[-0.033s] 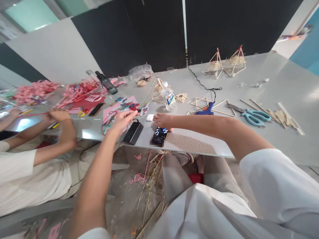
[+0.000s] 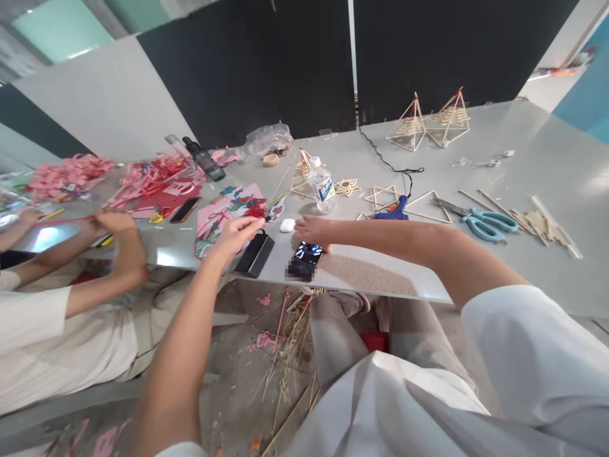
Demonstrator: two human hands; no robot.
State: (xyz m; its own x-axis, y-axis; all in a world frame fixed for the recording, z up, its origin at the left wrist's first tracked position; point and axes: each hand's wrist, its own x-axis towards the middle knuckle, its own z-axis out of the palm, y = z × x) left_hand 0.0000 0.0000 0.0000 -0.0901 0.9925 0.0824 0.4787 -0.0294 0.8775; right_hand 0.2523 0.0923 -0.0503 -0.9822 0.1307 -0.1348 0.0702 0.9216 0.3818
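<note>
My left hand reaches forward with its fingertips pinched together. A small dark thing shows at the tips, too small to make out. Just below that hand lies a black power bank with a short cable loop at its far end. My right hand lies over the far end of a phone with a lit screen, its fingers stretched out. Near those fingertips is a small white case. Beyond it stands a water bottle. Colourful cut paper lies left of the hands.
Scissors, a blue glue gun and wooden sticks lie to the right. Stick pyramids stand at the back. On the left, a co-worker's hands hold a red strip near pink paper and another phone.
My left hand's fingertips have dropped slightly toward the power bank. My right hand has shifted very slightly to the right over the phone.
</note>
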